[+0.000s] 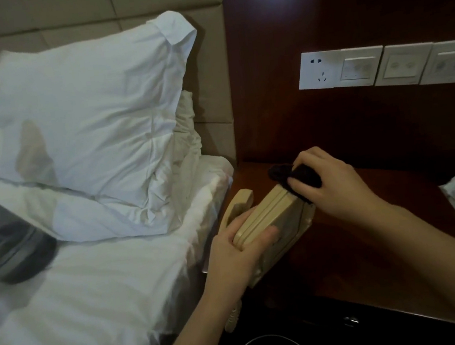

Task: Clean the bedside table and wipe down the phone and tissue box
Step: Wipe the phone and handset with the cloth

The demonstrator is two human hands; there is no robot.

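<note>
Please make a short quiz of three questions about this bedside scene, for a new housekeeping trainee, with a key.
1. True or false: the left hand grips the beige phone, which is tilted up on its edge above the bedside table.
2. What does the right hand press against the phone's far end?
A. a white tissue
B. a dark cloth
C. a spray bottle
3. Fill in: the socket and switch panel is mounted on the dark wooden ____ behind the table.

Key: 1 true; 2 B; 3 wall
</note>
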